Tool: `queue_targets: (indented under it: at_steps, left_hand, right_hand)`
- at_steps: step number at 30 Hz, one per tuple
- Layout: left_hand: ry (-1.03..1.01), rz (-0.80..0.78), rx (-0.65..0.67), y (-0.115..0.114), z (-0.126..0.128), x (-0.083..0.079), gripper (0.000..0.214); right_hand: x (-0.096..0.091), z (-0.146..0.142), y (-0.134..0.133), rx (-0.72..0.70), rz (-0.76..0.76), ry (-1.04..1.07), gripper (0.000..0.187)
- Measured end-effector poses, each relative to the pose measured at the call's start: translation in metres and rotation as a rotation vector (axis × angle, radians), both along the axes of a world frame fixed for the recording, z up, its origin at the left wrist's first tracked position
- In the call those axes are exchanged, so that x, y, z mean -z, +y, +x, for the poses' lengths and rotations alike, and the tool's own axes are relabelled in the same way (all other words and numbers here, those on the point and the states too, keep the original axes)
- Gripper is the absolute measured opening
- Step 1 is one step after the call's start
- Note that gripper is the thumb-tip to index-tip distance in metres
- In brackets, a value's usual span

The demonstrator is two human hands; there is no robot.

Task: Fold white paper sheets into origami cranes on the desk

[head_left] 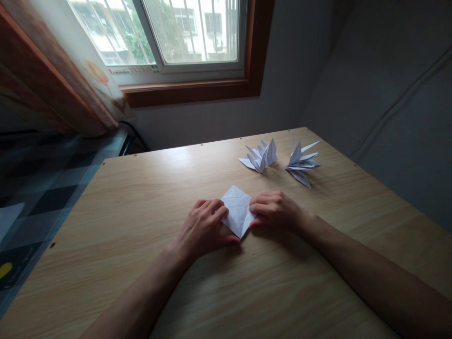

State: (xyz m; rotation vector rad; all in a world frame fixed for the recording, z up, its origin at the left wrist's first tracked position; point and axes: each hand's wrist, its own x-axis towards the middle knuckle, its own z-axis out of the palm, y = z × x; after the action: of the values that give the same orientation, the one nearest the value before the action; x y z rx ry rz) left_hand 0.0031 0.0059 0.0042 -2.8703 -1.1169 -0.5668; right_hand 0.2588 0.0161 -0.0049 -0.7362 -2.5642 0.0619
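Observation:
A small white folded paper square [238, 209], creased and turned like a diamond, lies flat on the wooden table [141, 197]. My left hand [205, 226] rests on its left edge, fingers curled and pressing the paper down, thumb at the lower corner. My right hand [277, 210] lies at its right corner, fingers curled together and pinching that edge. Both forearms reach in from the bottom of the view.
Two finished white origami pieces stand further back: a folded paper figure [261, 157] and a spiky paper figure [302, 163] to its right. A window [176, 33] and a curtain [70, 80] are behind the table. A checked surface [38, 188] lies left. A grey wall [388, 103] is right.

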Motion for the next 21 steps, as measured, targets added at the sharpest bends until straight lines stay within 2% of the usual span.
queue_targets:
  at_steps: [6, 9, 15, 21]
  left_hand:
    - [-0.013, 0.014, -0.008, 0.0008, -0.0007, 0.0010, 0.058]
    - [-0.009, 0.029, -0.018, 0.0006, -0.0002, 0.0023, 0.055]
    - [-0.007, 0.048, -0.035, -0.0004, 0.0004, 0.0003, 0.046]
    - [-0.001, 0.064, -0.044, -0.0012, 0.0015, -0.0020, 0.051]
  right_hand:
    - [0.0026, 0.0056, 0.0061, 0.010, -0.155, 0.122, 0.023]
    - [0.0009, 0.0060, 0.0070, 0.010, -0.187, 0.124, 0.019]
    - [-0.0019, 0.0037, 0.0030, -0.010, -0.033, 0.016, 0.022]
    - [0.0020, 0.0059, 0.0016, 0.030, 0.125, -0.042, 0.023]
